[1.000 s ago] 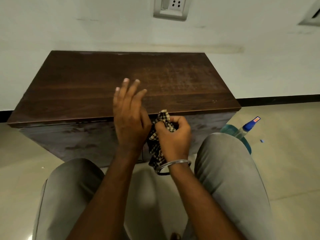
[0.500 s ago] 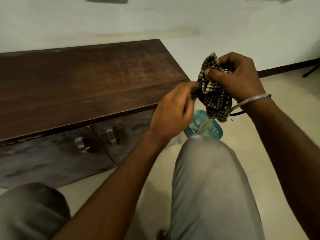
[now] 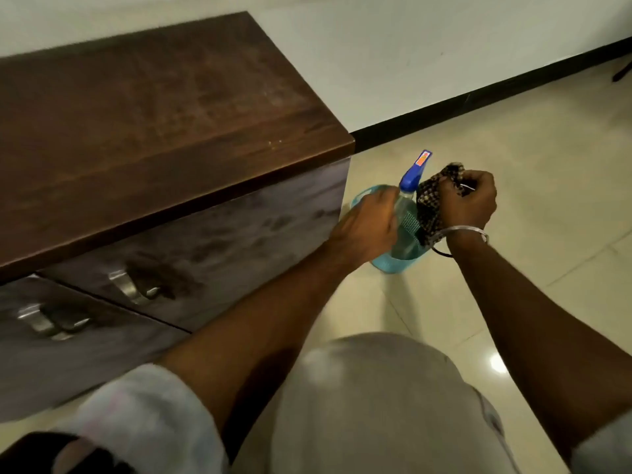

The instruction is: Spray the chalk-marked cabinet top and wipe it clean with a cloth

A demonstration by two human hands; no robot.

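- The left hand (image 3: 367, 224) is stretched forward and to the right past the cabinet's corner, forearm running up from the near side, back of the hand toward the camera.
- Its fingers are curled against the clear body of the spray bottle (image 3: 407, 217); motion blur hides whether the grip is fully closed.
- The spray bottle stands upright in a turquoise mesh basket (image 3: 393, 260) on the floor (image 3: 513, 138), just right of the cabinet, its blue trigger head pointing away and up.
- The right hand (image 3: 466, 201) is fisted tight around a bunched checked cloth (image 3: 432, 203), wrist bent, a metal bangle (image 3: 465, 231) on it; the cloth hangs just beside the bottle on its right.
- The dark wooden cabinet top (image 3: 164, 111) fills the left side, with faint pale smears in its far middle part.
- Two metal handles (image 3: 131, 289) show on the drawer fronts below.
- A grey-clad knee (image 3: 376, 398) sits near, between the two forearms.
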